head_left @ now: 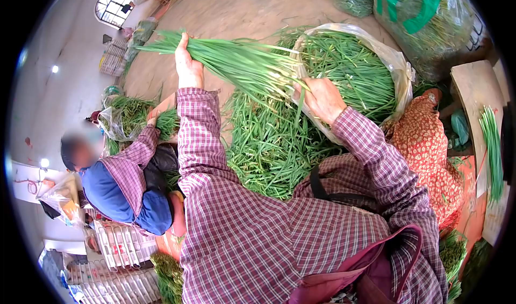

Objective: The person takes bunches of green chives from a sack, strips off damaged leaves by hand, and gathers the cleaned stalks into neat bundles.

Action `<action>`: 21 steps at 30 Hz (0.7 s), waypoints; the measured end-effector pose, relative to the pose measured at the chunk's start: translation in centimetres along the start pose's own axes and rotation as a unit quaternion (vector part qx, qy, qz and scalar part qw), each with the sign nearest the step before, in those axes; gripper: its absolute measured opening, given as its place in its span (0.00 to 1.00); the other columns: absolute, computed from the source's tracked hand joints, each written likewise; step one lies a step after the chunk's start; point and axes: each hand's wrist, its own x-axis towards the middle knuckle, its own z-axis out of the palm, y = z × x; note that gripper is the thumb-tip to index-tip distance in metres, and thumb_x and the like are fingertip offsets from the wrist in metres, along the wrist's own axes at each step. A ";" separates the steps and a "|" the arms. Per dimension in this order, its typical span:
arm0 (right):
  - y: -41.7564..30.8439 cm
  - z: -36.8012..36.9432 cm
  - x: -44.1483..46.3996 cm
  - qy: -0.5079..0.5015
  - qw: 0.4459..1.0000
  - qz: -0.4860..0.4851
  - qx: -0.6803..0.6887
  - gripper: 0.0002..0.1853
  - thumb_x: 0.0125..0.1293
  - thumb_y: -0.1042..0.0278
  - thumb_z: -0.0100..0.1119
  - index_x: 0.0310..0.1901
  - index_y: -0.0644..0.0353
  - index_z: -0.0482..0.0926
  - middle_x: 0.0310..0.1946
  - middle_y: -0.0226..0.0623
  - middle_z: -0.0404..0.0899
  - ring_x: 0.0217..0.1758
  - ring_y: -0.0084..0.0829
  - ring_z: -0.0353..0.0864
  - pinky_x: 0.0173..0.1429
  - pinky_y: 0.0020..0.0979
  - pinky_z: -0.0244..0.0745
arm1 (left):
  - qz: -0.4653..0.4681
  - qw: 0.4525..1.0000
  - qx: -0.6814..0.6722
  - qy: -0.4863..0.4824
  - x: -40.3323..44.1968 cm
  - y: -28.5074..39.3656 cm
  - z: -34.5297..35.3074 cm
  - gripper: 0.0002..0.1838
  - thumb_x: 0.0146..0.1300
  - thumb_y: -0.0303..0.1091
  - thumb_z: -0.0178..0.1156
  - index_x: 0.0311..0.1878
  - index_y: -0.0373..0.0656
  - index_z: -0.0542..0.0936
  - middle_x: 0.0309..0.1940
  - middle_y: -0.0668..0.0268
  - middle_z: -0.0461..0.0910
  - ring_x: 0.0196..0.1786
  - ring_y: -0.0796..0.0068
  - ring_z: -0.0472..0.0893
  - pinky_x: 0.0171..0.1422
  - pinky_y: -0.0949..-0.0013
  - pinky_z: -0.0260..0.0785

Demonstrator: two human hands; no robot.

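Observation:
A long bunch of green stalks [231,59] is stretched between my hands, with its pale ends to the right. My left hand [188,62] is wrapped round the leafy part at the upper left. At the pale ends, my right hand [323,97] is closed, its fingers pinched on a few stalks. Just behind my right hand stands an open plastic bag [400,70] full of green stalks. Below the held bunch, a loose heap of stalks [263,148] lies in front of my body.
A co-worker [115,188] sits at the left, one hand on other greens. Filled plastic bags [424,30] stand at the upper right. A board [478,89] with a bundle of stalks [492,148] is at the far right. Metal racks [121,242] are at the lower left.

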 end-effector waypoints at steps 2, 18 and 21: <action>-0.5 -0.7 -1.1 -0.025 1.000 -0.013 0.002 0.14 0.66 0.61 0.50 0.31 0.63 0.77 0.14 0.48 0.71 0.19 0.48 0.74 0.27 0.43 0.71 | -0.013 1.000 -0.014 0.000 0.6 -0.1 -0.7 0.07 0.63 0.35 0.60 0.36 0.44 0.74 0.28 0.67 0.74 0.32 0.70 0.75 0.40 0.63 0.70; -2.3 -5.3 -4.2 -0.073 0.986 -0.110 -0.103 0.10 0.59 0.60 0.62 0.41 0.50 0.76 0.31 0.31 0.74 0.33 0.26 0.76 0.28 0.27 0.74 | 0.010 0.996 -0.090 0.021 -0.4 -2.0 -2.4 0.09 0.65 0.40 0.58 0.35 0.46 0.73 0.30 0.70 0.73 0.36 0.73 0.74 0.45 0.63 0.70; -4.8 -7.7 -1.1 0.121 0.967 -0.172 -0.142 0.04 0.59 0.66 0.60 0.36 0.50 0.79 0.29 0.27 0.72 0.32 0.26 0.74 0.30 0.28 0.73 | 0.012 0.996 -0.085 -0.006 -1.2 -2.4 -1.5 0.08 0.64 0.39 0.59 0.34 0.46 0.73 0.29 0.71 0.73 0.35 0.74 0.74 0.43 0.63 0.70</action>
